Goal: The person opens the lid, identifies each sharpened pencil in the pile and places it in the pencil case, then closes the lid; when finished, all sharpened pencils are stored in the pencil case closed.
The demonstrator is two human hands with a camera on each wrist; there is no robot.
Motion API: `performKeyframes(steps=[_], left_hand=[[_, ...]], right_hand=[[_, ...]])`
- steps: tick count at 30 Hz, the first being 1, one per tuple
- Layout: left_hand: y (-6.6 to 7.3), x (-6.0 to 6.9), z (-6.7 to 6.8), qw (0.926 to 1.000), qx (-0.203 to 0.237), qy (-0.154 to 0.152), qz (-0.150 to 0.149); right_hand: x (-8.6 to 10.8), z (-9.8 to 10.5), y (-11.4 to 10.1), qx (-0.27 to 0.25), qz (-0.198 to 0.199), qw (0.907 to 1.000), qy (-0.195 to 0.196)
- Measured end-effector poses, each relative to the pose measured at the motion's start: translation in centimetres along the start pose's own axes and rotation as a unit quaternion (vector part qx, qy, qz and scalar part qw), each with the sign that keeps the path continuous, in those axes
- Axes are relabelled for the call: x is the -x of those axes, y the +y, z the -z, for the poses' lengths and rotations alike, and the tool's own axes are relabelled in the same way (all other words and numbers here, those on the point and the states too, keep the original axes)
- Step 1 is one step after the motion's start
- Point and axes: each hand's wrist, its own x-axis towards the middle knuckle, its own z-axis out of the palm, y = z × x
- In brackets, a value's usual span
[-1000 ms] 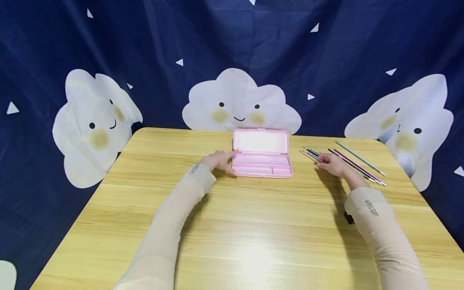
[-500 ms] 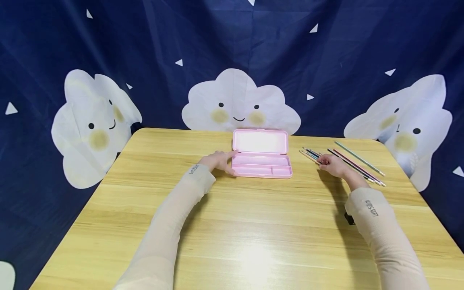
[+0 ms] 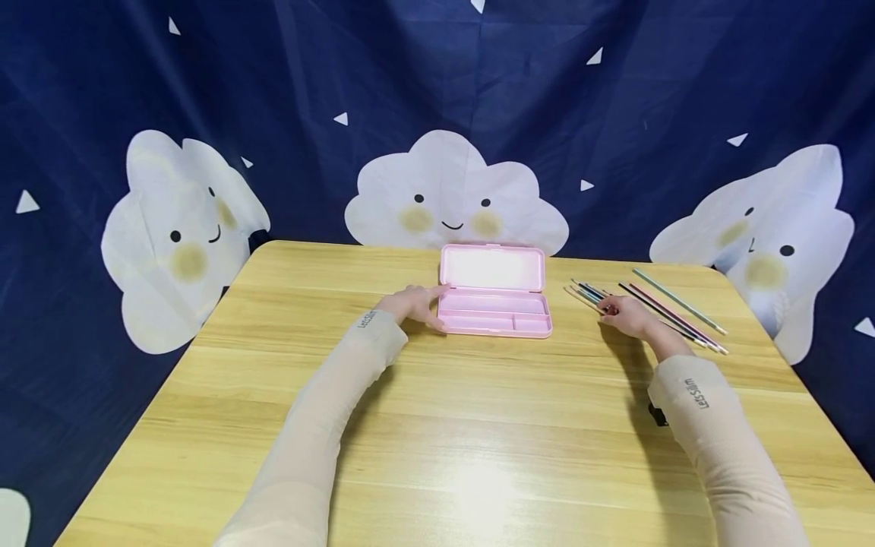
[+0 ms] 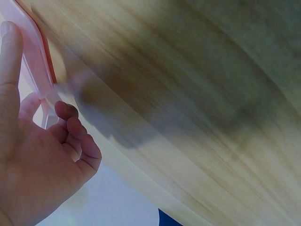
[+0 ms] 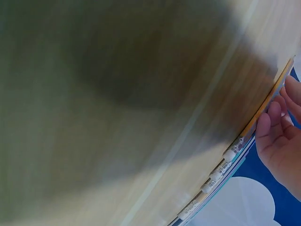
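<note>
A pink pencil case [image 3: 492,311] stands with its lid up near the table's far edge. My left hand [image 3: 412,302] holds its left end; in the left wrist view the thumb [image 4: 10,56] lies along the case's side [image 4: 35,56], the index finger reaches the far corner, and the other fingers curl loosely. To the right, my right hand [image 3: 625,313] pinches at a pencil [image 5: 265,101] low over the table. Several pencils [image 3: 589,291] fan out under and past its fingertips; the hand partly covers them. White eraser ends [image 5: 216,174] show in the right wrist view.
Beyond the right hand lie several more pencils, among them a dark red pencil [image 3: 673,315] and a green pencil [image 3: 677,299]. The light wooden table [image 3: 478,425] ends at a dark blue curtain [image 3: 437,76] with printed clouds.
My right fingers have shifted very slightly among the pencils, a little to the right. The left hand and the pencil case stay where they were.
</note>
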Motion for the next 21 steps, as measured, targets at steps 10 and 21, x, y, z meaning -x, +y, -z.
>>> performKeyframes(steps=[10, 21], left_hand=[[0.06, -0.16, -0.07, 1.0, -0.002, 0.0, 0.004], [-0.09, -0.09, -0.09, 1.0, 0.002, -0.003, -0.001]], right_hand=[[0.29, 0.28, 0.24, 0.042, 0.009, 0.9986, -0.03], [0.63, -0.23, 0.02, 0.026, 0.017, 0.9992, -0.026]])
